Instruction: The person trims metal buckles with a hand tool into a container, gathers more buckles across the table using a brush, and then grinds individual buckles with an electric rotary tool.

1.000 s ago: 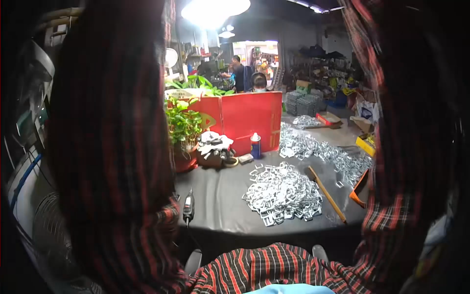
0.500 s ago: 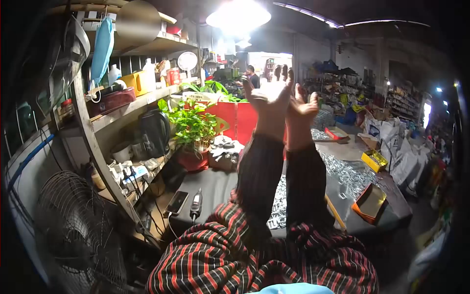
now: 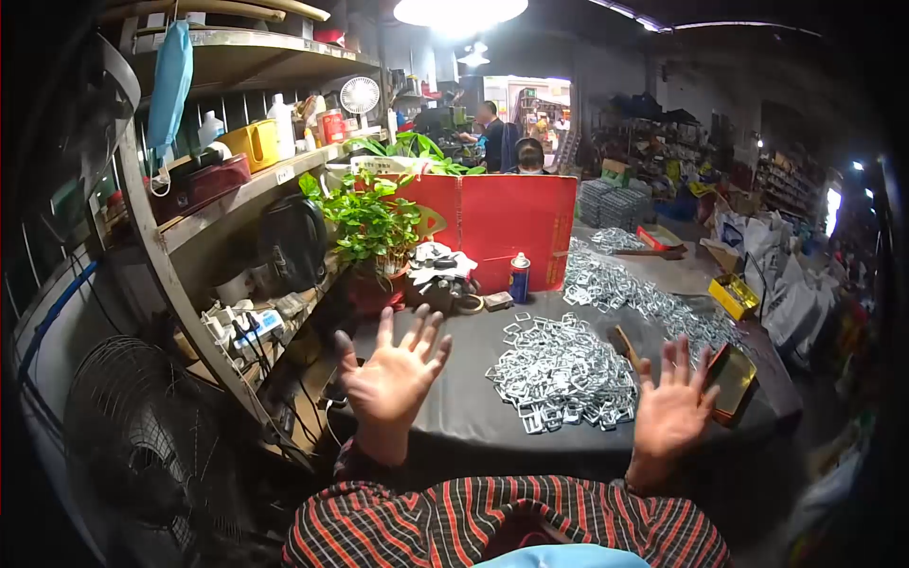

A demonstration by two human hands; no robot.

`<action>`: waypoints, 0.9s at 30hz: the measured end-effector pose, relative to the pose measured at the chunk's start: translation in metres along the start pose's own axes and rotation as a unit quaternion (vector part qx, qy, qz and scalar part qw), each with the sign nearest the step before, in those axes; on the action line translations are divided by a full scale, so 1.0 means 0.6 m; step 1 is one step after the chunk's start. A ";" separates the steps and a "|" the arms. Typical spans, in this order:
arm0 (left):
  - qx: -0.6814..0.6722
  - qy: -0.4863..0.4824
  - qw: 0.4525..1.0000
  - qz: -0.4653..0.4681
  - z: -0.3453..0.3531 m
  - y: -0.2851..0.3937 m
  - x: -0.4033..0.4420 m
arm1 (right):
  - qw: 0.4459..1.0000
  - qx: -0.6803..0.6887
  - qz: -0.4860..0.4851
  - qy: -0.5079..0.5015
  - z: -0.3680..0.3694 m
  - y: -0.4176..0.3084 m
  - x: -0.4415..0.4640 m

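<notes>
My left hand (image 3: pixel 391 383) is raised at the worktop's (image 3: pixel 454 412) near edge, palm turned towards me, its fingers spread wide. My right hand (image 3: pixel 670 412) is up as well, its fingers also fanned apart. Between them a heap of metal loops (image 3: pixel 565 374) sits on the dark covering. Reading the clock from that heap, my left hand is at nine o'clock and my right just beside it at four.

The wooden stick (image 3: pixel 622 346) lies at two o'clock, partly hidden behind my right hand. An open tray (image 3: pixel 736 379) is at three, also partly covered by that hand; whether they touch, I can't tell. A looser spread of metal pieces (image 3: pixel 644 298) runs off between one and two, with a yellow box (image 3: pixel 734 296) beyond at two. A blue spray can (image 3: pixel 519 282) stands upright at eleven, before a red board (image 3: pixel 519 222); the leafy plant (image 3: pixel 379 222) is at ten.
</notes>
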State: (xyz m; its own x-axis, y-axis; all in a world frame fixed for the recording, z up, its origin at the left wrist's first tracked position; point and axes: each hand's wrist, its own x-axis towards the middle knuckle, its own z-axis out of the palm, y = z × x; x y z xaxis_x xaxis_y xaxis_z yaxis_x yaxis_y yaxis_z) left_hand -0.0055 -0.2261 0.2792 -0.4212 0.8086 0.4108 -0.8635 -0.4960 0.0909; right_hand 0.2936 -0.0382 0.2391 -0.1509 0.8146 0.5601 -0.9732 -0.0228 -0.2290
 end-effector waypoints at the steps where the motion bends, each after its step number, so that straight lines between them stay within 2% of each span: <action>1: 0.012 0.030 0.999 0.027 -0.023 0.014 -0.013 | 0.991 -0.073 -0.112 0.013 -0.011 -0.008 -0.012; 2: 0.024 0.060 0.996 0.053 -0.041 0.027 -0.028 | 0.991 -0.075 -0.112 0.016 -0.020 -0.017 -0.025; 3: 0.025 0.064 0.996 0.051 -0.055 0.039 -0.046 | 0.959 -0.208 -0.192 -0.006 -0.028 -0.026 -0.038; 4: 0.045 0.087 0.991 0.090 -0.068 0.051 -0.063 | 0.902 -0.337 -0.266 -0.031 -0.034 -0.036 -0.049; 5: 0.066 0.111 0.983 0.131 -0.080 0.060 -0.082 | 0.823 -0.457 -0.332 -0.056 -0.040 -0.045 -0.057; 6: 0.066 0.113 0.983 0.133 -0.092 0.068 -0.101 | 0.824 -0.457 -0.330 -0.057 -0.048 -0.053 -0.061; 7: 0.184 0.127 0.944 0.243 -0.104 0.072 -0.121 | 0.756 -0.515 -0.399 -0.068 -0.058 -0.066 -0.064; 8: 0.298 0.139 0.880 0.343 -0.114 0.074 -0.136 | 0.677 -0.568 -0.463 -0.078 -0.069 -0.082 -0.068; 9: 0.298 0.140 0.880 0.343 -0.123 0.074 -0.142 | 0.588 -0.612 -0.522 -0.087 -0.077 -0.096 -0.064; 10: 0.476 0.139 0.747 0.443 -0.131 0.076 -0.148 | 0.589 -0.612 -0.519 -0.089 -0.092 -0.109 -0.049; 11: 0.627 0.130 0.569 0.517 -0.140 0.077 -0.154 | 0.540 -0.647 -0.529 -0.106 -0.095 -0.123 -0.029; 12: 0.742 0.112 0.357 0.557 -0.149 0.079 -0.161 | 0.487 -0.679 -0.536 -0.121 -0.098 -0.136 -0.011; 13: 0.744 0.113 0.356 0.555 -0.157 0.081 -0.171 | 0.433 -0.709 -0.541 -0.135 -0.101 -0.150 0.001; 16: 0.866 0.039 0.189 0.461 -0.187 0.078 -0.191 | 0.249 -0.782 -0.546 -0.170 -0.102 -0.198 0.070; 17: 0.867 0.037 0.192 0.458 -0.206 0.083 -0.197 | 0.184 -0.800 -0.542 -0.181 -0.098 -0.214 0.090; 19: 0.902 -0.016 0.116 0.416 -0.257 0.106 -0.205 | 0.157 -0.799 -0.544 -0.204 -0.118 -0.232 0.168; 20: 0.915 -0.044 0.077 0.394 -0.277 0.111 -0.210 | 0.114 -0.826 -0.517 -0.193 -0.138 -0.249 0.202; 21: 0.915 -0.047 0.080 0.392 -0.291 0.110 -0.218 | 0.071 -0.850 -0.489 -0.183 -0.155 -0.268 0.231; 22: 0.924 -0.047 0.081 0.370 -0.304 0.108 -0.231 | 0.068 -0.853 -0.484 -0.184 -0.159 -0.285 0.259; 24: 0.940 -0.047 0.082 0.327 -0.321 0.105 -0.250 | -0.050 -0.900 -0.411 -0.138 -0.165 -0.312 0.302; 25: 0.942 -0.046 0.085 0.322 -0.326 0.101 -0.263 | -0.052 -0.900 -0.407 -0.143 -0.176 -0.318 0.303; 27: 0.956 -0.037 0.076 0.282 -0.332 0.097 -0.283 | 0.207 -0.858 -0.464 -0.069 -0.232 -0.365 0.332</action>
State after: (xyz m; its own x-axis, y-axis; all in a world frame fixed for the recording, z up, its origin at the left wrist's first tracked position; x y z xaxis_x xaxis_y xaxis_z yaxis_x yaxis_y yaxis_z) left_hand -0.0394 -0.3293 0.0340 -0.1785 0.5199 0.8353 0.9337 0.3574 -0.0230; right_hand 0.5010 0.2096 0.2897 -0.1559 -0.0214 0.9875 0.8839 0.4432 0.1491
